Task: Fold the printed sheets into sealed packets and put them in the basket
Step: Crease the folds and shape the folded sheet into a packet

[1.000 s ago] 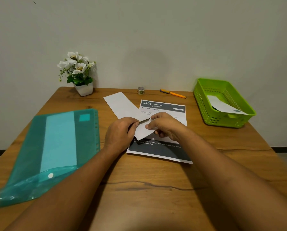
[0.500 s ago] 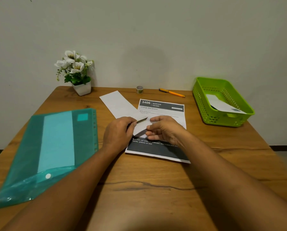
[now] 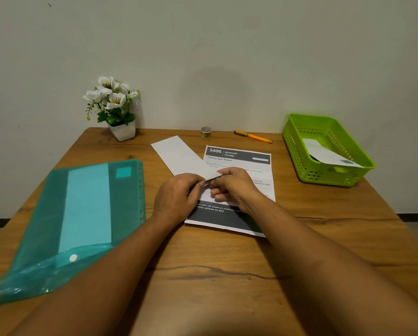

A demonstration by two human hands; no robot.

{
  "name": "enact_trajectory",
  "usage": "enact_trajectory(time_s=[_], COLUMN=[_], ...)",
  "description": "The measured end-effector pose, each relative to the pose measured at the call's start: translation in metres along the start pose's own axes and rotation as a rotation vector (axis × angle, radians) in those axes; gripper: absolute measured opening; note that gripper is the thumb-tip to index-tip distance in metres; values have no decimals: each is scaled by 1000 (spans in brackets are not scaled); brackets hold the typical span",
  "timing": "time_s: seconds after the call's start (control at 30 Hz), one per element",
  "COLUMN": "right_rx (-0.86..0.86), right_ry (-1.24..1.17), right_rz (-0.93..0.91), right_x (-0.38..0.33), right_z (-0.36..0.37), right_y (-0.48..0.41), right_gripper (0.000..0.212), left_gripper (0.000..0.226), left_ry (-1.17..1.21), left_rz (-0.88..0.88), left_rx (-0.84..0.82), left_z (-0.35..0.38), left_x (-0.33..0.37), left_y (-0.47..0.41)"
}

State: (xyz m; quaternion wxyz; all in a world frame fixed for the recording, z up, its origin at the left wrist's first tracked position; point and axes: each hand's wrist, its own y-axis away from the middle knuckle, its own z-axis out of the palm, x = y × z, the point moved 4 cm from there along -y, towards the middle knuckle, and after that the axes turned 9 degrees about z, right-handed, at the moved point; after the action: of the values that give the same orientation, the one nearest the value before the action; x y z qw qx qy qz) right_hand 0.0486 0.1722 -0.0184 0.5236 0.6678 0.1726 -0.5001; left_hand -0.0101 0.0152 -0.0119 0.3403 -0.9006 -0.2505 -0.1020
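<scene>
Right hand [image 3: 234, 187] has slid back toward the left hand [image 3: 176, 197] since half a second ago, when its fingers lay spread flatter over the paper; now both sets of fingertips meet at one spot. Folded strip [image 3: 178, 157] runs from that spot away to the far left, long axis diagonal, its near end pinched up between the two hands. Left thumb and forefinger closed on the strip's near edge; right thumb and fingers closed on the same end from the other side. Whether a small piece of tape sits under the right fingers, cannot tell. Strip lies partly over a printed sheet [image 3: 239, 166] flat on the table [image 3: 215, 275], header at the far end, dark band at the near end. Both hands equally near the strip's end; the rest of it lies beyond and left of the grip. Basket [image 3: 300, 151], green, far right, well apart from the hands, one folded packet [image 3: 326, 154] already inside. Right hand is the nearer one for the carry to it. Tape roll [image 3: 205, 132] and orange pen [image 3: 254, 136] by the far edge. Green folder [image 3: 81, 214] at left, flower pot [image 3: 123, 130] far left. Judgement: sealing the end of the strip is in hand; printed sheet not yet folded.
</scene>
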Motion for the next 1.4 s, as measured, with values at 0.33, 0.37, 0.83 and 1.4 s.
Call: enact_trajectory(time_s=[0.33, 0.37, 0.83, 1.4], right_rx=[8, 20, 88, 242], right_ry=[52, 58, 108, 534], right_rz=[-35, -32, -48, -1032], right_x=[3, 3, -5, -194], right_z=[-1, -1, 0, -10], right_y=[1, -1, 5, 115], right_gripper=[9, 8, 6, 8], left_gripper=[18, 18, 32, 20], left_ry=[-42, -36, 21, 382], left_rz=[67, 71, 36, 103], left_rx=[-19, -19, -43, 240], left_z=[3, 2, 0, -111], left_x=[2, 2, 5, 49], left_y=[2, 1, 0, -137])
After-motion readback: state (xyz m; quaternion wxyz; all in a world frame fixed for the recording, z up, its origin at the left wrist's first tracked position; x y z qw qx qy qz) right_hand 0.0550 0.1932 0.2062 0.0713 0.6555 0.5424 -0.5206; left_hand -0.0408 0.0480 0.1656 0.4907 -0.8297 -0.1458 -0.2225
